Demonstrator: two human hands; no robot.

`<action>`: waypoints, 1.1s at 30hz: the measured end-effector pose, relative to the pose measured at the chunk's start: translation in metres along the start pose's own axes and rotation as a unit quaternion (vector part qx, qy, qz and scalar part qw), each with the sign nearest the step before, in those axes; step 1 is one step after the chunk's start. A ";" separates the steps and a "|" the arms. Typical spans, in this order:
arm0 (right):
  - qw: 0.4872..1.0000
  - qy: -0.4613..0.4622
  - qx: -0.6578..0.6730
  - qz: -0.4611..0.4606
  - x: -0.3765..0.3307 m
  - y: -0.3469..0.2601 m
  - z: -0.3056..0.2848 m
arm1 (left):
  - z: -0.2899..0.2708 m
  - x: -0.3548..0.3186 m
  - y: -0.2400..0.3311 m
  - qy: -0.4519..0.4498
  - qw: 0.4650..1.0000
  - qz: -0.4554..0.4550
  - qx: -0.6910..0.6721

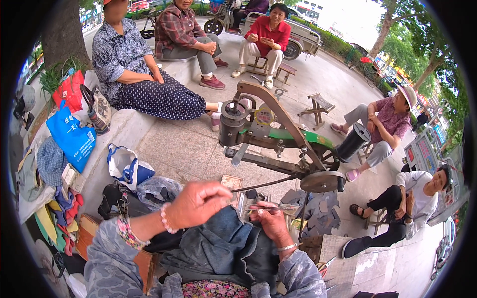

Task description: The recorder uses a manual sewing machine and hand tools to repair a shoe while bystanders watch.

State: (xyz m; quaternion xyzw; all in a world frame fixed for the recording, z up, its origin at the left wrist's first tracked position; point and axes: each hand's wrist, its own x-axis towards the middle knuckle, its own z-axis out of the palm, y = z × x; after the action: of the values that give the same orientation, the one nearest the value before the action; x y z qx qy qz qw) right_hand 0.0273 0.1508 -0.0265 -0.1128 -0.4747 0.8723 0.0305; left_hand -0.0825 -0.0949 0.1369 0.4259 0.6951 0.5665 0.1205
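The left hand (pixel 196 203) is bunched over the top edge of a dark blue denim garment (pixel 218 248) that lies in the person's lap, its fingers curled and pressed together on the cloth. The right hand (pixel 271 221) pinches a pair of slim metal scissors (pixel 271 207) that point left toward the left hand, just above the denim. Straight ahead stands a hand-cranked stitching machine (pixel 278 144) with a flat wheel (pixel 322 181), close beyond the hands; open paving (pixel 184 149) lies to its left. A blue and white bag (pixel 126 166) and a pile of cloth (pixel 59 203) crowd the left side. The scissor tips are hard to make out, and the lower denim is cut off by the picture's edge. Seated people ring the far paving.
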 end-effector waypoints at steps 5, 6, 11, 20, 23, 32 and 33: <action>1.000 0.010 0.028 0.005 -0.007 -0.005 -0.014 | 0.012 -0.119 -0.090 0.164 0.936 -0.283 -0.131; 0.999 0.011 0.032 0.003 -0.005 -0.004 -0.013 | -0.008 -0.138 -0.096 0.244 0.902 -0.332 -0.131; 0.999 -0.003 0.042 0.014 0.000 -0.003 -0.006 | -0.109 -0.127 -0.062 0.432 0.879 -0.202 -0.021; 1.000 0.011 0.028 0.007 -0.002 -0.003 -0.002 | 0.051 -0.045 -0.058 0.027 0.995 -0.087 -0.030; 0.999 0.018 0.025 0.014 -0.004 -0.003 -0.004 | 0.065 -0.076 -0.067 0.069 0.971 -0.181 -0.138; 0.999 0.011 -0.010 0.029 0.002 -0.001 -0.003 | -0.009 -0.066 -0.050 0.309 0.933 -0.170 -0.075; 1.000 0.012 0.005 0.026 0.002 -0.001 -0.004 | -0.001 -0.058 -0.045 0.299 0.941 -0.144 -0.071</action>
State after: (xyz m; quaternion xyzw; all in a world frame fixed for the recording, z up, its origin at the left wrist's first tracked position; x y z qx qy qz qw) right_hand 0.0264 0.1545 -0.0281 -0.1357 -0.4667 0.8738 0.0140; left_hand -0.0682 -0.1372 0.0792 0.1226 0.7107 0.6926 0.0173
